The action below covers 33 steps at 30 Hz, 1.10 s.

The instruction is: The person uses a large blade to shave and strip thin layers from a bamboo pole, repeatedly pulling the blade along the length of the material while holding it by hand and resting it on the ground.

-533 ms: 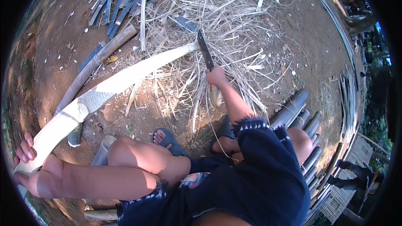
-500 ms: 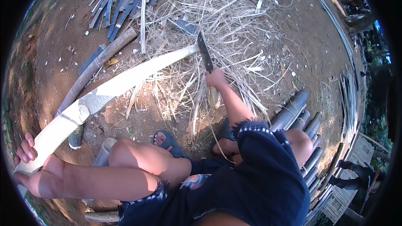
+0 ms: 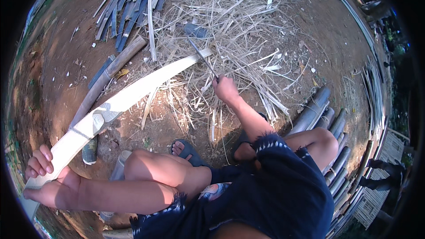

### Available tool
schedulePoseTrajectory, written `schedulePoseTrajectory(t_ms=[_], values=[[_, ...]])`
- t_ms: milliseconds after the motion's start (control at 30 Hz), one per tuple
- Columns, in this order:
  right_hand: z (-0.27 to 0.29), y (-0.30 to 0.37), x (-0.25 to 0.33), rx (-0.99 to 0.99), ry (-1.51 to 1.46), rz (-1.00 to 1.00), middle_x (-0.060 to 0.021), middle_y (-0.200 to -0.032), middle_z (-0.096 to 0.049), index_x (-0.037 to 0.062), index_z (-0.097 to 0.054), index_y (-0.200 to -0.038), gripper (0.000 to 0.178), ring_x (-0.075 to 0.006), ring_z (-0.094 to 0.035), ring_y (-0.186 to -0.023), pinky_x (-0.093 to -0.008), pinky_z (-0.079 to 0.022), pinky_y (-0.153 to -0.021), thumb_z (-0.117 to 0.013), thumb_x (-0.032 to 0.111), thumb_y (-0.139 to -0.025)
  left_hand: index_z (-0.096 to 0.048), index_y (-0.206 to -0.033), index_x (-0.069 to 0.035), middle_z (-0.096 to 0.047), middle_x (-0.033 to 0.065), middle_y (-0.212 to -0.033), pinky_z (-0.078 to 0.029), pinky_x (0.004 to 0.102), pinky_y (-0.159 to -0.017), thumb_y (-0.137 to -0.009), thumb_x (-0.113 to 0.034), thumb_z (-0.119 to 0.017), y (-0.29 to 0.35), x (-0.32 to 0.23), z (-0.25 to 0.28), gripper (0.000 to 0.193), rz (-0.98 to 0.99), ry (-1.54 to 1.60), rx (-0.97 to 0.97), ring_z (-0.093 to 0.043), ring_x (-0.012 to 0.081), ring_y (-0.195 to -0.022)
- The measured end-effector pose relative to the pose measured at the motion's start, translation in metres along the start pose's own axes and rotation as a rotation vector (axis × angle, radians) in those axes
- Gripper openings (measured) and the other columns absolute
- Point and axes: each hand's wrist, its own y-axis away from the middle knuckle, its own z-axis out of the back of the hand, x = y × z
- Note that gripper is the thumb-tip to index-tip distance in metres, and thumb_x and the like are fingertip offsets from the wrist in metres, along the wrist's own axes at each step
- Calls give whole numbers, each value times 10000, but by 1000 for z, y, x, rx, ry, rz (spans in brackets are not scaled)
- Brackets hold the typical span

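The strip (image 3: 150,82), long, pale and gently curved, has a greyish patch partway along; its far end reaches over the heap of shavings (image 3: 252,13). At the heap's near side, the right hand (image 3: 226,89) is closed around the knife (image 3: 202,59), whose blade, earlier showing its broad dark face, now looks thin and slants leftward across the strip. Well left of the heap, the left hand (image 3: 64,182) curls firmly around the strip.
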Motion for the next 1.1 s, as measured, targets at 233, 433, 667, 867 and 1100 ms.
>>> schedulePoseTrajectory(t_ms=[233,433,667,867,1100], values=[[16,45,51,14,121,261,-315,-705,-651,-43,-600,-883,309,-492,-676,-716,-565,-556,-728,-630,263,-912,-370,-728,-107,-316,28,-657,-320,333,-637,-1019,-578,-264,-3,-4,20,564,10,70,-3,-301,157,-589],[2,-48,-52,100,221,-181,-283,-976,-701,-49,-716,-966,368,-427,-691,-939,-468,-566,-817,-624,301,-902,-378,-734,-103,-314,28,-652,-307,317,-627,-1032,-538,-279,6,5,-1,536,-2,67,-11,-302,155,-594],[-17,-29,-82,32,-131,-299,-211,-810,-727,-53,-701,-966,448,-358,-723,-718,-405,-578,-774,-679,387,-885,-398,-739,-90,-326,28,-671,-280,316,-603,-1018,-593,-314,10,-12,-7,581,-12,186,114,-282,150,-587],[-12,36,-99,-207,-115,-233,-290,-1084,-677,-59,-594,-1227,579,-399,-665,-1047,-437,-512,-895,-747,334,-829,-398,-742,-91,-307,15,-662,-272,297,-591,-1008,-570,-403,15,-86,18,548,4,309,269,-289,129,-578],[102,136,83,-286,-395,740,-238,-1317,-543,-12,-438,-1428,690,-380,-482,-1258,-469,-345,-1088,-708,316,-885,-360,-772,-87,-282,-7,-667,-279,271,-561,-1041,-365,-468,-55,-144,-106,401,172,392,692,-268,110,-549]])
